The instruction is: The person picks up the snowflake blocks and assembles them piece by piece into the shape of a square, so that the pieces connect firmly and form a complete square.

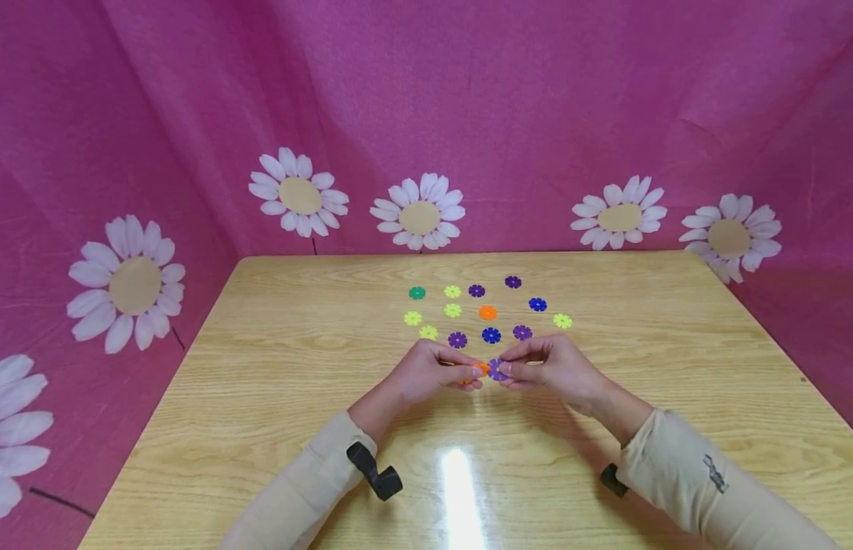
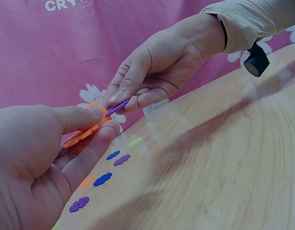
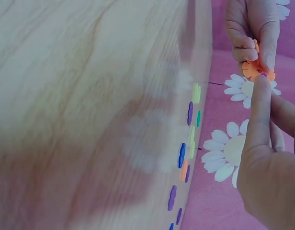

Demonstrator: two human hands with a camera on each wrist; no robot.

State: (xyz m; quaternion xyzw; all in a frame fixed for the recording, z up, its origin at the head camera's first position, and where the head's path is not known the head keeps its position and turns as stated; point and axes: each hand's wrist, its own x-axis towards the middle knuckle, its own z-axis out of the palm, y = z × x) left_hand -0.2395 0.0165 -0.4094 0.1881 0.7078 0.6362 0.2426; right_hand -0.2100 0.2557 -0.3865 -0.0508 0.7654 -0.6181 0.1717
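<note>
Above the table's middle, my left hand (image 1: 429,372) pinches an orange notched plastic disc (image 3: 252,70) between thumb and fingers. A second bit of orange (image 3: 256,45) shows by its curled fingers in the right wrist view. Facing it, my right hand (image 1: 563,372) pinches a purple notched disc (image 1: 495,371) by its edge. The purple disc's rim meets the orange disc's rim at an angle in the left wrist view. From the right wrist, most of the purple disc hides behind the fingertips.
Beyond the hands, loose notched discs lie flat on the wooden table (image 1: 295,328): a green one (image 1: 417,292), an orange one (image 1: 488,312), plus several yellow, purple and blue ones. A pink curtain (image 1: 508,114) with white daisies hangs along the table's back and left side.
</note>
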